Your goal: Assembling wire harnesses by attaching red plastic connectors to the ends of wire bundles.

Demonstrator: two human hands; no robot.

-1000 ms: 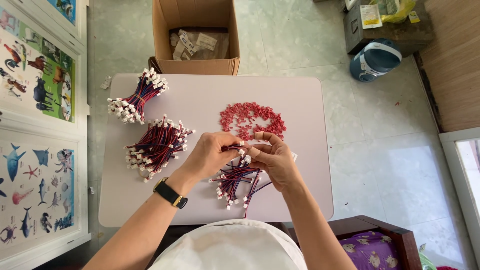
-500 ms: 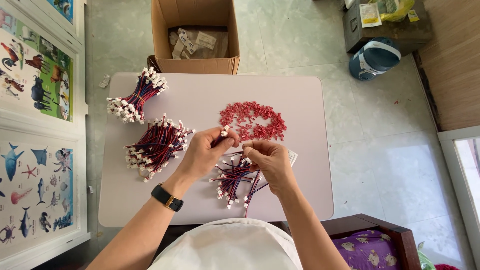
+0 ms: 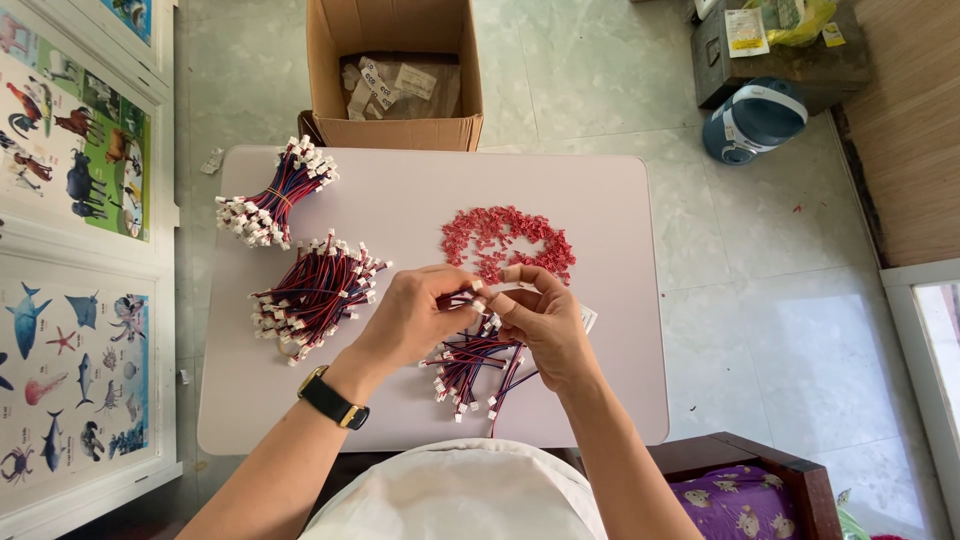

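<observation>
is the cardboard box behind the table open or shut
Open. The cardboard box has its top flaps spread apart, and clear plastic packets show lying inside on its bottom. It stands upright on the floor against the table edge.

Open brown cardboard box beyond the table's far edge, clear labelled bags inside. Top right, yellow packets atop a dark crate. Colourful animal posters along the left.
</observation>
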